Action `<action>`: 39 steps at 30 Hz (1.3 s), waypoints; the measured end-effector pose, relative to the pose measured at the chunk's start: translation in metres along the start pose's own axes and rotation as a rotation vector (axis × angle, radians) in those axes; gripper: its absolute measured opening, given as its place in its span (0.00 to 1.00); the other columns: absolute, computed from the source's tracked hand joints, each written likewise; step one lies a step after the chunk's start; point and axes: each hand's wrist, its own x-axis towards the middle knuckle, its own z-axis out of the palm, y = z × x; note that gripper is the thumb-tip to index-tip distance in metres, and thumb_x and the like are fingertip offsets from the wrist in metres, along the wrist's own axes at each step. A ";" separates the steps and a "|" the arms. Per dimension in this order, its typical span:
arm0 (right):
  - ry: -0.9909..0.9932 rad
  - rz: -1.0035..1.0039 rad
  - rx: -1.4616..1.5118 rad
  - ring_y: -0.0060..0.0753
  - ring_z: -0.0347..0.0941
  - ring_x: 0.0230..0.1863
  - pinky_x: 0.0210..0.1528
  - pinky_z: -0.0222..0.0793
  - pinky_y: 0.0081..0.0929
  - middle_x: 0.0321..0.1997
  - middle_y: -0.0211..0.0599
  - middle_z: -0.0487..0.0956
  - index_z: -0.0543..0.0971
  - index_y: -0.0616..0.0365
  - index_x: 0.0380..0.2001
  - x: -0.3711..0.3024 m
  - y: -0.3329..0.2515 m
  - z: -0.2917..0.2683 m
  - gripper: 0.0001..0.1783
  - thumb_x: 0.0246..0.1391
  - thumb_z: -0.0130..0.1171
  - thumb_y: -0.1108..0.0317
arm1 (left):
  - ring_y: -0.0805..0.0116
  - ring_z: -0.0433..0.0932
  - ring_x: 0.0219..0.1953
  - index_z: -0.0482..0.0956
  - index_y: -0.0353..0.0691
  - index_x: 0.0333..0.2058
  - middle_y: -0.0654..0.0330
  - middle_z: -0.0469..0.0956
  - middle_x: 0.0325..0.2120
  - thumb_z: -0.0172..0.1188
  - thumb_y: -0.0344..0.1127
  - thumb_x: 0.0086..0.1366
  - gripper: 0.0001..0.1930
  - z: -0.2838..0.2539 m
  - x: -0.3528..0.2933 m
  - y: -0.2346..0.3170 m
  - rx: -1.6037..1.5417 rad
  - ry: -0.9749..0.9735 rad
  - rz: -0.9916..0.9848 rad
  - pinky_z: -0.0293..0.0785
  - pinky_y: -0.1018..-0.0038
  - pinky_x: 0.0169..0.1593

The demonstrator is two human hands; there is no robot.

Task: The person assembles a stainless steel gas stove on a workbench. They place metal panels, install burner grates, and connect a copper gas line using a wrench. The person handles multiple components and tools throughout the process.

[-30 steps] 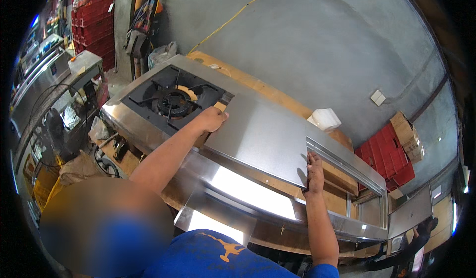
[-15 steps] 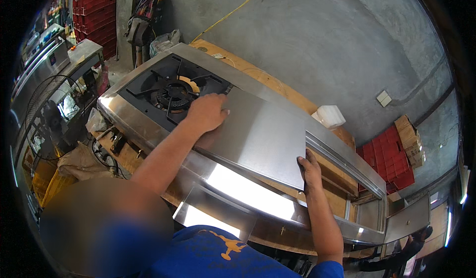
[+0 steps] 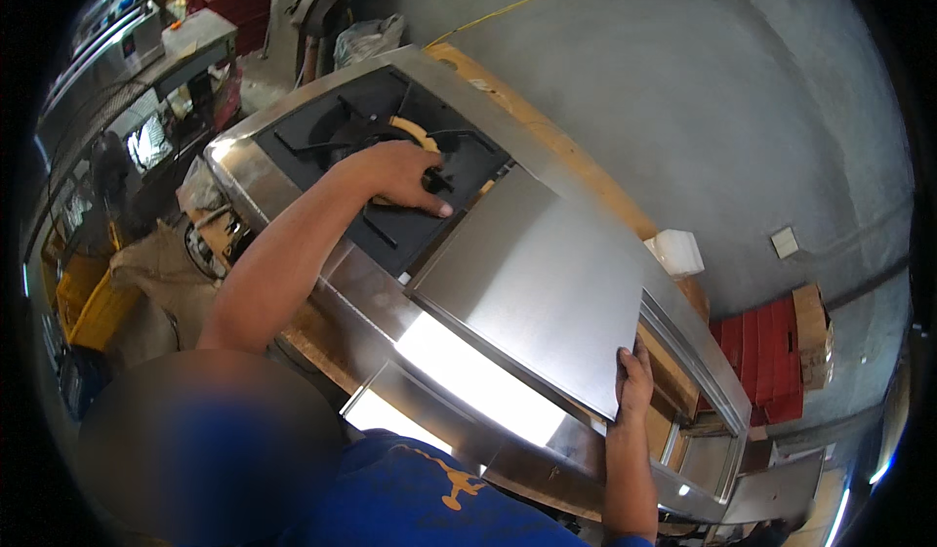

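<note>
Panel (image 3: pixel 547 274) of smooth steel is lying across the counter frame (image 3: pixel 366 288), and handling it well is, in my judgement, calling for level, even pressure from the right hand (image 3: pixel 634 381), so that neither corner is digging into the rails. Fingertips should be staying clear of the narrow gap along the black burner plate (image 3: pixel 429 240), since thin sheet edges are likely pinching or cutting there. Watching 2 places, that gap and the front rail, is probably keeping the fit square.

The right hand is holding the panel's right edge, its thumb and fingers bunching together; how far they are curling beneath is not showing. The left hand (image 3: pixel 405 181) is resting over the burner, its thumb standing apart from the bent fingers; whether it is gripping the grate I cannot tell. The panel is lying just right of that thumb, near but not touching, and is stretching between the 2 hands.
</note>
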 end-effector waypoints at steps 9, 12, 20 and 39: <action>0.033 -0.019 -0.080 0.41 0.69 0.62 0.68 0.60 0.33 0.60 0.53 0.71 0.59 0.72 0.65 -0.009 0.004 0.008 0.34 0.56 0.51 0.72 | 0.43 0.51 0.71 0.58 0.36 0.68 0.43 0.58 0.68 0.70 0.75 0.39 0.64 0.007 -0.022 0.038 0.075 -0.096 0.309 0.44 0.45 0.71; 0.029 -0.019 -0.081 0.40 0.69 0.62 0.68 0.60 0.33 0.60 0.53 0.71 0.59 0.72 0.65 -0.009 0.006 0.006 0.33 0.57 0.51 0.72 | 0.42 0.48 0.72 0.57 0.37 0.68 0.43 0.56 0.68 0.70 0.76 0.36 0.67 0.007 -0.022 0.040 0.102 -0.131 0.302 0.41 0.43 0.71; -0.013 -0.008 -0.070 0.42 0.68 0.62 0.68 0.60 0.33 0.60 0.53 0.70 0.59 0.73 0.64 -0.010 0.006 -0.001 0.31 0.60 0.49 0.69 | 0.42 0.53 0.71 0.59 0.36 0.68 0.43 0.59 0.67 0.70 0.75 0.37 0.65 0.005 -0.016 0.035 0.065 -0.133 0.311 0.40 0.46 0.71; 0.038 0.015 -0.073 0.40 0.70 0.59 0.63 0.64 0.34 0.60 0.50 0.71 0.59 0.66 0.66 0.006 0.029 -0.022 0.31 0.61 0.46 0.65 | 0.43 0.59 0.67 0.73 0.36 0.60 0.43 0.65 0.62 0.68 0.71 0.45 0.52 0.002 -0.019 0.033 0.057 -0.081 0.340 0.44 0.47 0.71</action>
